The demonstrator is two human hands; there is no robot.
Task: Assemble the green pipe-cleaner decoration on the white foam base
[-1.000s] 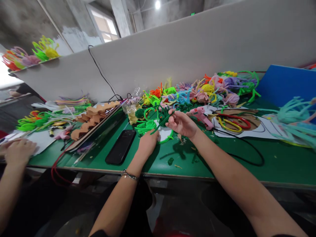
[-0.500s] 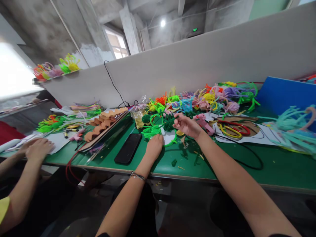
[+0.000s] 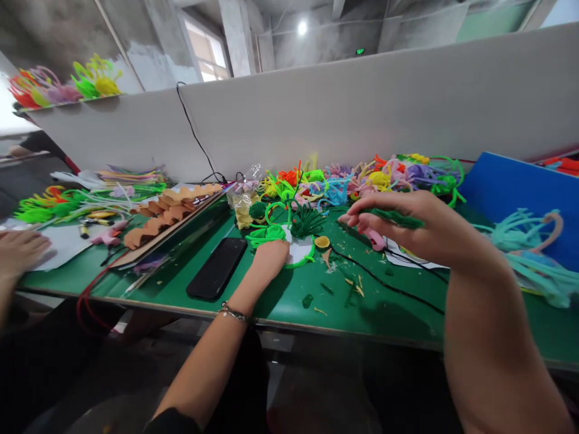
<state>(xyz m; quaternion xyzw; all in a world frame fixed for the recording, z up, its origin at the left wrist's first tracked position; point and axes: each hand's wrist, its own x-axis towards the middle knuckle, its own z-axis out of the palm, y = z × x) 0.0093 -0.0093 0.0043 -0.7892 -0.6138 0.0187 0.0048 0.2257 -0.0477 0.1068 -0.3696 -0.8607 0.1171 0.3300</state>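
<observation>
My right hand [image 3: 418,226] is raised above the green table [image 3: 316,301], its fingers closed around a dark green pipe cleaner [image 3: 395,219]. My left hand [image 3: 270,256] rests on the table with the fingers curled, pressing on a bright green pipe-cleaner hoop [image 3: 271,232] that lies on a white round piece. What its fingers grip is hidden. A dark green bristly tuft [image 3: 306,223] stands just right of that hand. A pink glue gun [image 3: 371,236] lies partly behind my right hand.
A black phone [image 3: 217,268] lies left of my left hand. A heap of coloured pipe-cleaner flowers [image 3: 362,175] runs along the white partition. A blue board [image 3: 515,193] stands right. Another person's hand [image 3: 20,250] rests at far left. A black cable [image 3: 389,283] crosses the table.
My right hand has lifted from the tuft and moved right toward me, carrying a dark green pipe cleaner. My left hand stays on the hoop. The view shifted.
</observation>
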